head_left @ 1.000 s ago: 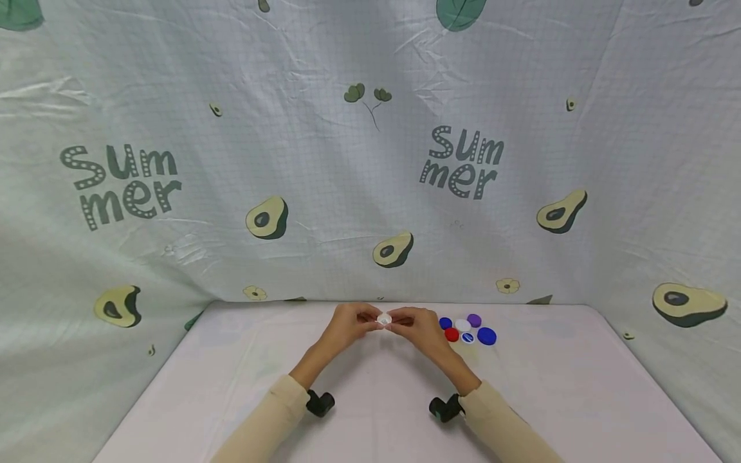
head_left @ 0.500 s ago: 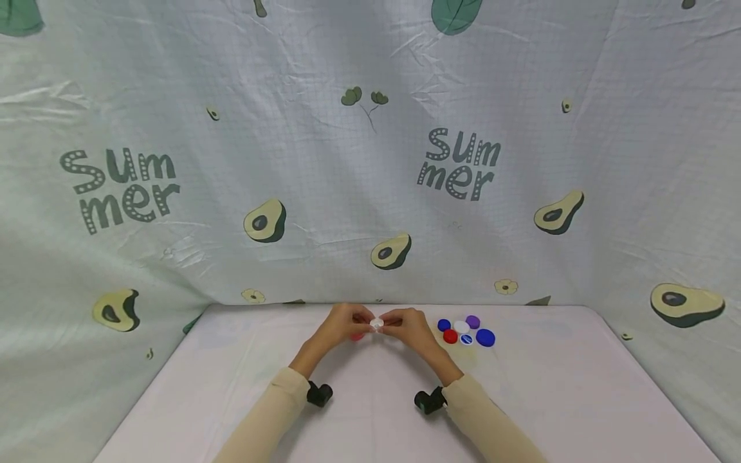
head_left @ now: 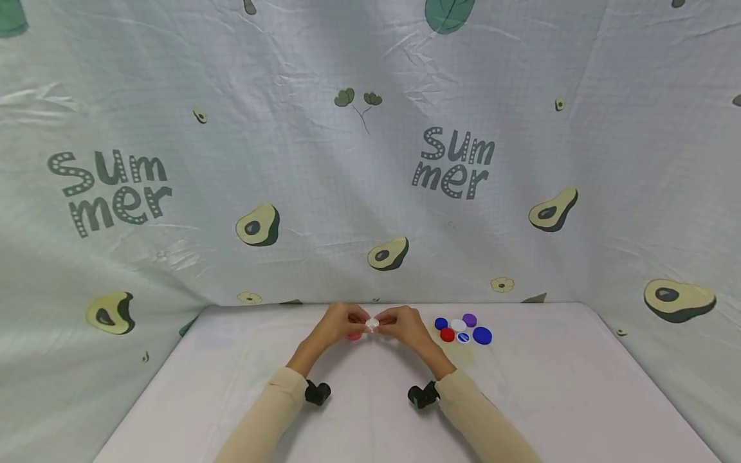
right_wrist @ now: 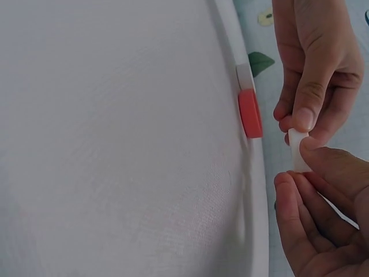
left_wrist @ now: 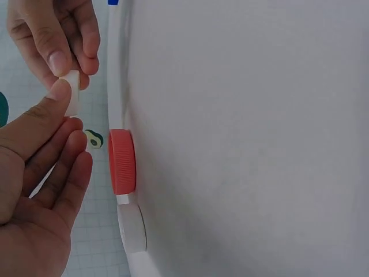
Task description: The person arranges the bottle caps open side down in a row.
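Note:
A small white bottle cap (head_left: 372,325) is held between both hands, over the far part of the table in the head view. My left hand (head_left: 341,321) pinches one side of it between thumb and fingertips. From the opposite side my right hand (head_left: 406,325) pinches it too. Seen edge-on in the left wrist view, the white cap (left_wrist: 73,95) shows as a narrow disc. Close to my left hand stands a coral-red screw cap (left_wrist: 122,161) with a ribbed side; the left hand partly covers it in the head view. Beside it lies another white cap (left_wrist: 132,228).
On the table (head_left: 544,386), right of the hands, several caps lie grouped: a large blue cap (head_left: 482,335), a purple cap (head_left: 469,319), a red cap (head_left: 448,335) and others. A patterned curtain (head_left: 324,193) hangs behind the table's far edge.
Both hands have shifted a little left with the white cap between them. The coral-red cap near the left hand has come into sight. The grouped caps stay on the table.

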{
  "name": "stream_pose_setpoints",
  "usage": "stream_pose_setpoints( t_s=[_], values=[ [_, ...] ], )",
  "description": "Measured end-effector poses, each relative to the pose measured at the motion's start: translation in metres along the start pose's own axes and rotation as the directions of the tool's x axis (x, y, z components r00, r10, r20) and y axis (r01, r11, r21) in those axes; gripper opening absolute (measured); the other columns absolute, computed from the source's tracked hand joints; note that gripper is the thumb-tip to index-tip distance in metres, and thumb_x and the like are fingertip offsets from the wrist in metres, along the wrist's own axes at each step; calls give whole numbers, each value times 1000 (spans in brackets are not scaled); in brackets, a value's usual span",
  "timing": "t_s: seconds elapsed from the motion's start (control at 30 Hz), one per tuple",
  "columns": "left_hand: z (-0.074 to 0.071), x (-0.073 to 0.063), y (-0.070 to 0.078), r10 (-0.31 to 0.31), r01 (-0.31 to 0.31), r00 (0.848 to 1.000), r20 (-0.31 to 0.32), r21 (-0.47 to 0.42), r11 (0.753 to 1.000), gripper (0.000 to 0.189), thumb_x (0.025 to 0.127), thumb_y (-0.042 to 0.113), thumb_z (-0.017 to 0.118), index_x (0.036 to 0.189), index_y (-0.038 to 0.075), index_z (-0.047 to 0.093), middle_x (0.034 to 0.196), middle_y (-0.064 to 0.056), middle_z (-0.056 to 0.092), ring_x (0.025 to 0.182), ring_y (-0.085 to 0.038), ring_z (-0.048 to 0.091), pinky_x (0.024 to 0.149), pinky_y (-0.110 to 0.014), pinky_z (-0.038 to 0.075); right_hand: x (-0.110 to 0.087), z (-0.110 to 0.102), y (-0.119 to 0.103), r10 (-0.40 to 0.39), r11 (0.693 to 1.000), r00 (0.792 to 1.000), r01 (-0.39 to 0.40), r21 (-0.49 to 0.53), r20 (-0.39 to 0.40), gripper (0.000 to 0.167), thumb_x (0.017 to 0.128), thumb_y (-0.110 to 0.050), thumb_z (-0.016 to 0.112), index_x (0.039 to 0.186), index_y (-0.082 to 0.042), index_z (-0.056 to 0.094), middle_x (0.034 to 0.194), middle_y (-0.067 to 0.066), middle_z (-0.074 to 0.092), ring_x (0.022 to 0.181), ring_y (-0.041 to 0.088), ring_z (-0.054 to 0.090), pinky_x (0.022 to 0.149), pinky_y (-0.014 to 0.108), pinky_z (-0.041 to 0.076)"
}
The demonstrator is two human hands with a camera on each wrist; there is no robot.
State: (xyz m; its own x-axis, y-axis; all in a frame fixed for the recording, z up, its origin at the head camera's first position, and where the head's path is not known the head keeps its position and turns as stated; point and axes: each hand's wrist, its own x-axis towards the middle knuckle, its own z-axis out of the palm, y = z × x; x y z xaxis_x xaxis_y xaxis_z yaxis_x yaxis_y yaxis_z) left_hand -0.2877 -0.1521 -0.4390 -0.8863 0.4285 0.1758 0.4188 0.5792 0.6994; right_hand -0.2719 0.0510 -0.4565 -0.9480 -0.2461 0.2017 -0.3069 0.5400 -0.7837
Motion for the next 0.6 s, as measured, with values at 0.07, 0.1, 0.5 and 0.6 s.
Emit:
stream_pose_setpoints(
  t_s=[0.07,0.1,0.5,0.6],
  values=[
    [0,2,-3,-4,4,1000,2,6,1000,16,83,10,84,97,6,78,88,-1,74,81,-11,67,73,-26,56,2,0,0,1,1000,1000,-1,-19,1,20,84,-13,84,102,-4,80,90,6,78,81,14,71,70,26,58],
    [0,4,-5,-3,3,1000,5,13,1000,16,83,10,84,98,6,78,88,-1,74,81,-11,66,73,-26,56,4,0,-1,2,1000,1000,-2,-30,0,20,84,-13,84,102,-5,80,89,6,78,80,14,71,68,25,57],
    [-1,8,-12,9,-14,996,86,57,998,16,83,5,83,99,3,77,89,-4,74,78,-11,63,70,-25,55,12,9,1,82,996,996,-81,-46,28,17,84,-9,83,98,-3,79,84,4,75,67,10,64,62,24,55],
    [-1,9,-16,40,-47,995,92,75,996,16,83,3,82,98,2,77,89,-6,74,80,-13,65,73,-29,56,14,10,0,101,994,994,-99,-41,40,18,84,-11,84,99,-3,79,84,4,74,68,10,64,62,24,56]
  ],
)
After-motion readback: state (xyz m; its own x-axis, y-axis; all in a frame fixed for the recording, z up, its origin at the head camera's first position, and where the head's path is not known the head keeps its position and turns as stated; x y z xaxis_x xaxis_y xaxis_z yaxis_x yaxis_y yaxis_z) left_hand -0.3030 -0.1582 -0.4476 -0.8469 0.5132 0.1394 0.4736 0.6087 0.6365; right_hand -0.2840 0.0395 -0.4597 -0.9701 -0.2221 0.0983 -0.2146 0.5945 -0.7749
